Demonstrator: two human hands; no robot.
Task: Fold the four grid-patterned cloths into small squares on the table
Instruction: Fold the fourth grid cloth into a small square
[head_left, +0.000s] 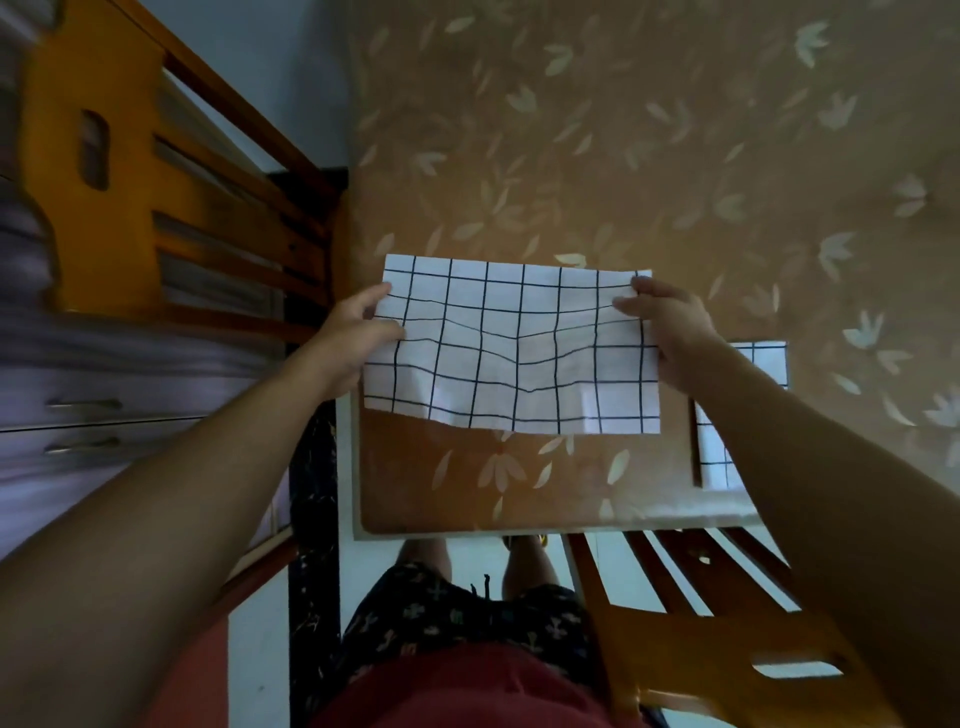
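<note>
Hanging between two hands, a white cloth (514, 353) with a dark grid pattern is stretched out over the near half of the desk (571, 156). It forms a wide rectangle whose long axis runs left to right, straight across the person's front. The middle sags a little and the grid lines bend there, so the cloth looks slack rather than taut. Whether its far edge touches the desk cannot be told.

The left hand (358, 332) pinches the left short edge, thumb on the upper face and fingers curled behind. The right hand (670, 327) pinches the right short edge the same way. Each hand sits at one end of the long axis, at about the same height, and neither is nearer to the cloth's middle.

To make a smaller square, the fold would likely need one short edge carried across to meet the other, or the cloth laid flat first.

A second cloth (769, 364) with the same grid lies on the desk to the right, partly hidden under the right forearm. The desk has a brown cover printed with pale leaves. A wooden chair (104, 156) stands beside the desk on the left.
</note>
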